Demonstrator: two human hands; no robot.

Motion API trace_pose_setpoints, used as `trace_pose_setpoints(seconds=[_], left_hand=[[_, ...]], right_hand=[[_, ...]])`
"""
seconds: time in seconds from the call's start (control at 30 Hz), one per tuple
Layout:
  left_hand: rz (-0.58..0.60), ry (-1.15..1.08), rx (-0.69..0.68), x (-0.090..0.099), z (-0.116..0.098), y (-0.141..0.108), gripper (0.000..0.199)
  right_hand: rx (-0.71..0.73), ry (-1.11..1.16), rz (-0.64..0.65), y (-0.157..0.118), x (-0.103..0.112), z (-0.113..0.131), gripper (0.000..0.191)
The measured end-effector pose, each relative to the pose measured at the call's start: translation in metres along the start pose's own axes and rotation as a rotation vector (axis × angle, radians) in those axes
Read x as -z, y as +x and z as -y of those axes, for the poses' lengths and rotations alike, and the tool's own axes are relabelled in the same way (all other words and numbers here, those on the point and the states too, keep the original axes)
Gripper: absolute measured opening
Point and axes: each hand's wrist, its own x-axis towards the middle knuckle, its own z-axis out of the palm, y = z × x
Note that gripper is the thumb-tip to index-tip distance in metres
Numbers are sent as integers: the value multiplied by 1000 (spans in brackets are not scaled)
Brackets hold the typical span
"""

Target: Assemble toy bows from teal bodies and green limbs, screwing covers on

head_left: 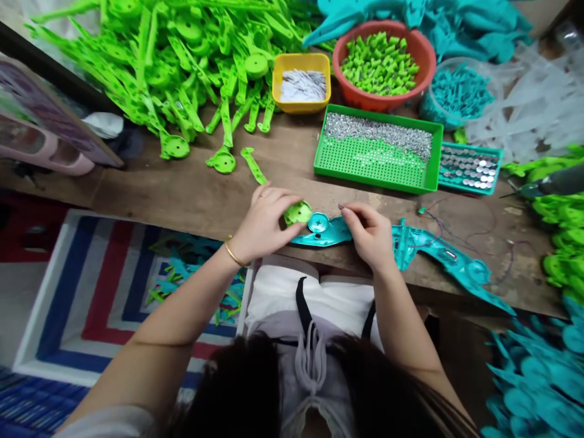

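The left hand [263, 222] covers most of the green disc [298, 213]. The right hand [370, 234] hides the teal part's [326, 232] middle. The screwdriver [554, 182] is blurred and cut by the right edge.

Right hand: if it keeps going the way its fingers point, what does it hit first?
The right hand points left along the table edge. First in line is probably the round end of the teal plastic part, then the green disc in the left hand; depth is unclear.

Green disc [297, 213] atop teal piece [326, 231]
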Motion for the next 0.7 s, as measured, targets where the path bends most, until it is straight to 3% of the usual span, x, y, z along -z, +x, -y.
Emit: trace_pose_setpoints(seconds=[0.1, 0.2, 0.43, 0.53, 0.7], left_hand=[[-10, -76, -50, -12, -16, 3, 36], [13, -89, -15, -19, -23, 6, 34], [161, -106, -29, -21, -16, 17, 31], [208, -124, -55, -23, -12, 12, 40], [126, -119, -9, -30, -13, -8, 50]], right_hand=[[-11, -25, 25, -1, 0, 0, 25], [-15, -50, 35, -1, 0, -1, 26], [22, -71, 34, -1, 0, 0, 24], [7, -86, 30, -1, 0, 1, 24], [81, -207, 36, 2, -5, 2, 21]])
